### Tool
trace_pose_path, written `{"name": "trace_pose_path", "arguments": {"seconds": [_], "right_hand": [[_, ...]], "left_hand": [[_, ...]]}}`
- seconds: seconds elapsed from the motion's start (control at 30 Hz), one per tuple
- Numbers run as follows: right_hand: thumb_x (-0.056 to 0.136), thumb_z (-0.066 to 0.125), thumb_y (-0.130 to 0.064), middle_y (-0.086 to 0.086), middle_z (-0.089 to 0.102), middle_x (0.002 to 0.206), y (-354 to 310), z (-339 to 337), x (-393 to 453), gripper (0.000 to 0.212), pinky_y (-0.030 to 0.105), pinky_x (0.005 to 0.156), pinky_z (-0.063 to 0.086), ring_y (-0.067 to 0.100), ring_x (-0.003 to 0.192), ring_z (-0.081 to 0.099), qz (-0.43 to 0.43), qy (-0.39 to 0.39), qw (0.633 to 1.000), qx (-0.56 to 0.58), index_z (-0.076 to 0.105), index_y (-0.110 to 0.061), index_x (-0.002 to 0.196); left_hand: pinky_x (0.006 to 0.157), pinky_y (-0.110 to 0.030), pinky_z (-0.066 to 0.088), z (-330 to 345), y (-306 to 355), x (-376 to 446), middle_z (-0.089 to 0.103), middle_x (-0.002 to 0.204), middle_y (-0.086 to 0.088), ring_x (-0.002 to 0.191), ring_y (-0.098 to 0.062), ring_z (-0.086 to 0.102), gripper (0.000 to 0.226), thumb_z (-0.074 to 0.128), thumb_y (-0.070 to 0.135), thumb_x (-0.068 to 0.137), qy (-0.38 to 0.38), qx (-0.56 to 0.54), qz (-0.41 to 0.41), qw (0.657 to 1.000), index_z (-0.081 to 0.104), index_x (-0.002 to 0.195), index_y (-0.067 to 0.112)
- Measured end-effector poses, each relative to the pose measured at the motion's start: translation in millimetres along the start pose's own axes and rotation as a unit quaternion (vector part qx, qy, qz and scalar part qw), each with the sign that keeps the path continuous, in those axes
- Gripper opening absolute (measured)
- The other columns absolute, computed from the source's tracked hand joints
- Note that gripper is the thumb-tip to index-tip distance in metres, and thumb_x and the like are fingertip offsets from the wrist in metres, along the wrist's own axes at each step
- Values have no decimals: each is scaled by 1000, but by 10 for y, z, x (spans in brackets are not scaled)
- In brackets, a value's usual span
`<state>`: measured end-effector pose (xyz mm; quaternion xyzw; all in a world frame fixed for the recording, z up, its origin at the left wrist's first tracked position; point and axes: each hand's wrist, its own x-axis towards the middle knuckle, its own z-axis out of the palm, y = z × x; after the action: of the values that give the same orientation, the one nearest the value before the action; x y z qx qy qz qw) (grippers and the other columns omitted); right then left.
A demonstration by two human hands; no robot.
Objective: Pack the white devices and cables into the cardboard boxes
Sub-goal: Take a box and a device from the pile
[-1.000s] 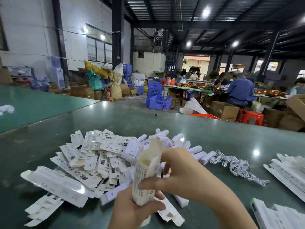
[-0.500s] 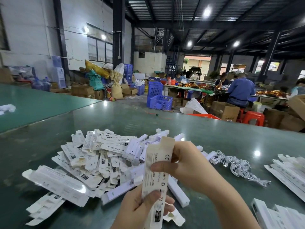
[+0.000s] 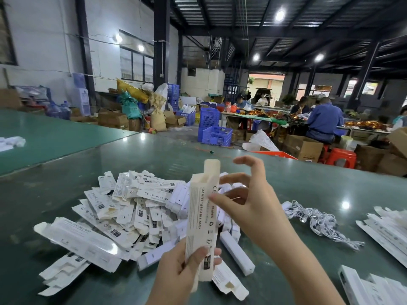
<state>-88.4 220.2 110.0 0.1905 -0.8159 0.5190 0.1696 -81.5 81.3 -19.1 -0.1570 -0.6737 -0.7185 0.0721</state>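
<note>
One long, narrow white cardboard box [image 3: 202, 219] with black print, held near upright above the dark green glossy table [image 3: 286, 179], its top flap standing open and its interior hollow at the mouth. Left hand [image 3: 176, 276]: closed around the box's lower end, thumb pressed across the printed face. Right hand [image 3: 248, 203]: fingers spread and loosely curled, one fingertip touching the box's right edge about midway up, the remaining fingers clear of it. One loose heap of flat, unfolded white cardboard box blanks [image 3: 123, 212] with black labelling, lying on the table to the left of and behind the held box. Several white bar-shaped devices [image 3: 236, 252] lying on the table beside the heap, one just below the right wrist. One tangled bundle of white cables [image 3: 319, 223], on the table to the right, well apart from both hands. One further stack of white box blanks [image 3: 387, 230] at the right edge, and white packed boxes [image 3: 365, 289] at the lower right corner. Background: blue plastic crates [image 3: 214, 130], brown cardboard cartons [image 3: 302, 148], a red plastic stool [image 3: 341, 157], and seated workers at a far table, one in a blue shirt [image 3: 323, 122].
</note>
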Motion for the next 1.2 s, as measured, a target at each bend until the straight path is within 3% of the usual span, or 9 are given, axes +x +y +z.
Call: {"name": "trace_pose_path", "arguments": {"seconds": [0.17, 0.27, 0.43, 0.6, 0.7, 0.8, 0.9, 1.07, 1.2], "right_hand": [[74, 73, -38, -11, 66, 88, -26, 31, -50, 37, 21, 62, 53, 4, 73, 63, -41, -37, 998, -41, 42, -41, 94], [74, 70, -43, -13, 65, 87, -25, 58, -54, 36, 19, 61, 52, 3, 72, 63, -47, -34, 998, -39, 41, -44, 95], [85, 64, -30, -11, 66, 89, -9, 79, -70, 29, 24, 74, 52, 4, 81, 64, -80, -88, 991, -66, 43, -43, 100], [88, 64, -22, -10, 67, 91, 4, 121, -74, 19, 30, 84, 50, 2, 82, 60, -115, -184, 971, -98, 54, -32, 99], [87, 66, -27, -17, 65, 93, 7, 99, -53, 12, 25, 84, 49, 1, 89, 59, -120, -192, 971, -76, 58, -35, 91], [85, 64, -39, -17, 68, 90, 59, -34, 16, 9, 22, 74, 52, 3, 86, 63, -69, -152, 985, -43, 62, -30, 85], [86, 60, -45, -17, 64, 84, 209, -196, 110, 17, 25, 74, 50, 0, 81, 60, 0, -109, 974, -198, 59, -28, 83], [81, 56, -61, -15, 54, 104, 426, -270, 76, 48, 25, 77, 44, 5, 91, 55, 175, -307, 856, -378, 54, -30, 118], [86, 56, -48, -5, 58, 106, 571, -179, 110, 41, 27, 70, 43, 16, 92, 58, 180, -286, 849, -406, 57, -19, 115]], "left_hand": [[81, -23, 54, 26, -36, -16, 73, 101, 11, 94, -13, 70, 37, 68, 37, 82, -12, 24, 28, 999, 54, 116, 33], [83, -23, 54, 26, -47, -1, 69, 107, 16, 101, -12, 67, 56, 68, 49, 69, -4, 44, 52, 998, 51, 121, 37], [79, -22, 54, -23, -21, 35, 60, 117, 12, 95, -19, 67, 83, 71, 38, 69, 33, 60, 139, 988, 25, 135, 60], [83, -52, 53, -115, -4, 70, 59, 128, -1, 106, -25, 65, 73, 71, 26, 75, 75, 25, 227, 971, 38, 138, 43], [82, -44, 56, -134, 6, 55, 62, 125, 4, 105, -22, 66, 65, 69, 28, 78, 78, 42, 246, 965, 42, 136, 42], [76, -27, 55, -110, 31, 31, 62, 123, 7, 101, -18, 66, 63, 68, 37, 82, 98, 53, 261, 959, 40, 137, 43], [79, -29, 56, -108, 81, 40, 60, 120, 4, 98, -19, 64, 63, 64, 51, 83, 130, 60, 285, 948, 35, 139, 47], [58, -26, 54, -91, 137, 42, 63, 89, 3, 64, -14, 61, 72, 73, 62, 69, 146, 17, 257, 955, 38, 131, 54], [56, -34, 57, -91, 107, 38, 71, 92, 3, 60, -23, 65, 63, 71, 59, 73, 146, 8, 262, 954, 42, 129, 53]]}}
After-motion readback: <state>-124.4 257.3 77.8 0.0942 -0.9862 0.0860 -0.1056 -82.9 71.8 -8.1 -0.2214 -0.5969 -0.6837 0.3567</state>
